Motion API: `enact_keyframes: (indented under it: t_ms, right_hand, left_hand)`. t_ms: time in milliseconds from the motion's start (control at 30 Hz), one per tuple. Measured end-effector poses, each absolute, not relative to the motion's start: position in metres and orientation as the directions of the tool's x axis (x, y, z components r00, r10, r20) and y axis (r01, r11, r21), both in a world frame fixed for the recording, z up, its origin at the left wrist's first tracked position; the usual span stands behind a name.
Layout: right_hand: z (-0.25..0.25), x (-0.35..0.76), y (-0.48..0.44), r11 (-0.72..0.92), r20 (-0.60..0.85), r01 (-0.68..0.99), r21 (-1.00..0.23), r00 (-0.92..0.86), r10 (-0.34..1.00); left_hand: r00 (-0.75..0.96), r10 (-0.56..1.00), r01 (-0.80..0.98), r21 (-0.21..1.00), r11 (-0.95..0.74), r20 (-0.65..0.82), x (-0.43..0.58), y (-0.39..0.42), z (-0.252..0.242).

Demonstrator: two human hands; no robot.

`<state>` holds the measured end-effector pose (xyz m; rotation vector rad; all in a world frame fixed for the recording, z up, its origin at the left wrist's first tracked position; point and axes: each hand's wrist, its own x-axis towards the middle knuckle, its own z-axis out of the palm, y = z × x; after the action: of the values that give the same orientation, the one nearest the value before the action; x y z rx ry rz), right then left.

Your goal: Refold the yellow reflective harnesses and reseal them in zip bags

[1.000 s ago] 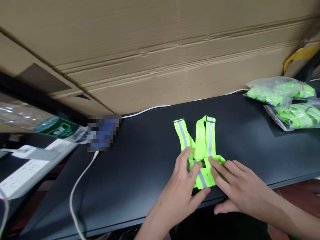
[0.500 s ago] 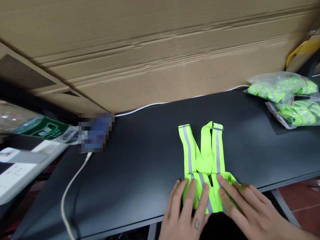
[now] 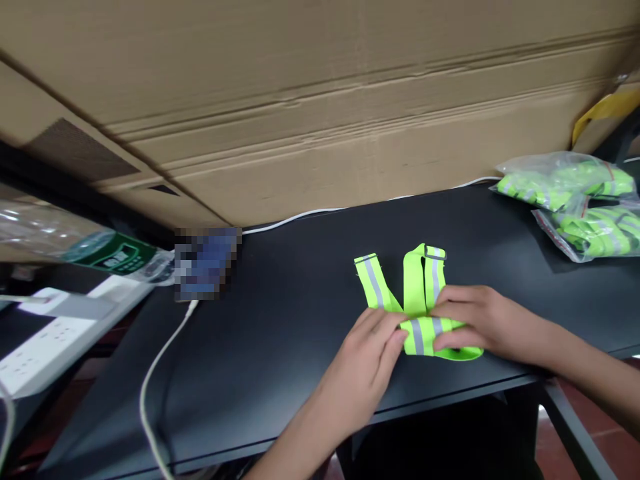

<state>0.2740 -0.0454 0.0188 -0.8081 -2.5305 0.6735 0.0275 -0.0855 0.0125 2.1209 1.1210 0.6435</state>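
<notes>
A neon yellow-green reflective vest made of straps with grey stripes lies on the black table, its near part folded over into a compact bundle. My left hand grips the left end of that fold between thumb and fingers. On the right end, my right hand is closed, with fingers above and in front of the bundle. Two strap ends with dark buckles stretch away from me past the hands. A loose loop of strap hangs out below my right hand.
Clear bags of similar vests lie at the right rear. On the left are a blurred-out phone with a white cable, a plastic bottle and a white power strip. Cardboard walls the back of the black table.
Both hands have gone from lying flat on the vest's near part to gripping it. That part is now folded away from me over the straps, farther from the table's front edge.
</notes>
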Motion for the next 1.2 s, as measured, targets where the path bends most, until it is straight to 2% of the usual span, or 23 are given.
enact_keyframes:
  t_ms: [67,167,267,400,467,567,633,733,800,867,933,1033,1100,1200]
  right_hand:
    - [0.015,0.272,-0.025,0.699,0.193,0.381,-0.605,-0.782,0.593]
    - [0.003,0.268,-0.007,0.712,0.196,0.386,-0.587,-0.785,0.587]
    - [-0.007,0.267,-0.004,0.757,0.264,0.483,-0.44,-0.736,0.623]
    - [-0.011,0.268,-0.012,0.816,0.417,0.551,-0.175,-0.709,0.568]
    - [-0.011,0.269,-0.016,0.84,0.448,0.537,-0.076,-0.734,0.511]
    - [-0.011,0.267,-0.022,0.819,0.451,0.574,-0.009,-0.728,0.516]
    - [-0.009,0.267,-0.027,0.78,0.433,0.62,-0.086,-0.682,0.59]
    - [0.0,0.271,-0.035,0.697,0.344,0.622,-0.356,-0.607,0.717]
    - [0.008,0.278,-0.043,0.663,0.289,0.544,-0.514,-0.618,0.731]
    - [0.012,0.287,-0.053,0.653,0.259,0.462,-0.6,-0.66,0.705]
    - [0.01,0.294,-0.063,0.629,0.247,0.454,-0.631,-0.651,0.718]
    - [-0.001,0.296,-0.079,0.543,0.288,0.538,-0.644,-0.488,0.824]
    - [-0.01,0.289,-0.086,0.452,0.31,0.559,-0.695,-0.333,0.89]
    - [-0.017,0.273,-0.089,0.264,0.249,0.436,-0.86,-0.094,0.964]
  left_hand:
    - [0.458,0.884,0.599,0.704,-0.381,0.089,0.029,-0.075,0.008]
    - [0.373,0.918,0.751,0.535,-0.386,0.137,0.033,-0.065,-0.004]
    - [0.337,0.902,0.823,0.38,-0.422,0.272,0.037,-0.064,-0.011]
    - [0.444,0.798,0.825,0.163,-0.541,0.407,0.041,-0.073,-0.012]
    - [0.493,0.776,0.793,0.165,-0.587,0.393,0.042,-0.081,-0.011]
    - [0.496,0.808,0.758,0.295,-0.582,0.318,0.043,-0.091,-0.012]
    - [0.471,0.844,0.76,0.368,-0.536,0.257,0.043,-0.096,-0.012]
    - [0.396,0.901,0.766,0.476,-0.431,0.178,0.043,-0.102,-0.011]
    - [0.325,0.934,0.758,0.55,-0.351,0.149,0.041,-0.103,-0.01]
    - [0.274,0.952,0.739,0.604,-0.298,0.135,0.04,-0.104,-0.01]
    - [0.258,0.956,0.722,0.63,-0.286,0.138,0.04,-0.104,-0.011]
    - [0.244,0.953,0.701,0.646,-0.303,0.182,0.041,-0.103,-0.012]
    - [0.231,0.95,0.691,0.652,-0.311,0.209,0.043,-0.102,-0.012]
    - [0.21,0.951,0.687,0.657,-0.309,0.228,0.044,-0.102,-0.012]
